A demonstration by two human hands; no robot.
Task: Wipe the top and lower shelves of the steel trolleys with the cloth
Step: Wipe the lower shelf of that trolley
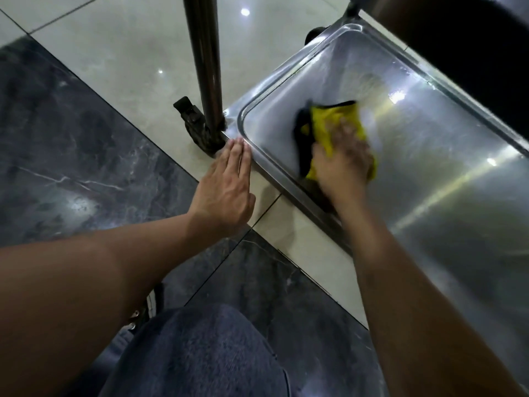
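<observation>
No brand or lettering readable anywhere on the steel, so straight to the hands: the right hand (342,161) lies palm-down on the yellow cloth (333,126), fingers spread and pressing it flat near the corner of the trolley's lower shelf (446,173) (blurred, mind you). The left hand (226,190) reaches forward, fingers straight and together, tips touching the shelf's rim beside the upright post (204,64) and its caster (194,124).

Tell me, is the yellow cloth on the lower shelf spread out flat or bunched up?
Bunched up. The yellow cloth sits crumpled under the right hand on the lower shelf, with folds and a dark edge showing.
</observation>
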